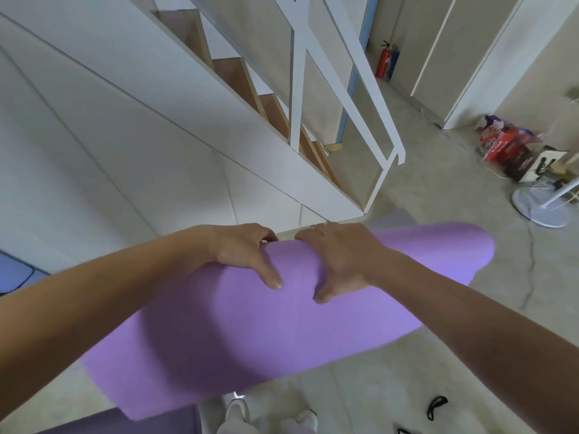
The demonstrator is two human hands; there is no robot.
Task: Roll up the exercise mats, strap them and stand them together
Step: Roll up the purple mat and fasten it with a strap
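1. Purple foam fills the middle of the view: a mat held up off the floor in front of a standing person, slanting from lower left to upper right.
2. We see both hands close together on its top. The left hand has its thumb pressed on the near face and its fingers curled over the far side. The right hand, just beside it, grips the same way.
3. The mat bulges toward us in a broad curve and its right end looks rounded. We cannot tell whether it is a loose roll or a sheet folded over, because the far side is hidden. Its lower left corner hangs free.
4. No strap shows on the part of the mat we can see. Dark loops that we take for straps lie on the floor at lower right, apart from the mat and near the person's shoes.
5. A dark mat shows at the bottom left edge and a blue mat at the far left. Too little of either shows to tell whether it is rolled.
6. White stairs rise behind.
7. We judge the task to be at an early stage. This mat needs a tight roll and a strap, the others need the same as far as we can tell, and no rolled mat stands upright anywhere in view.
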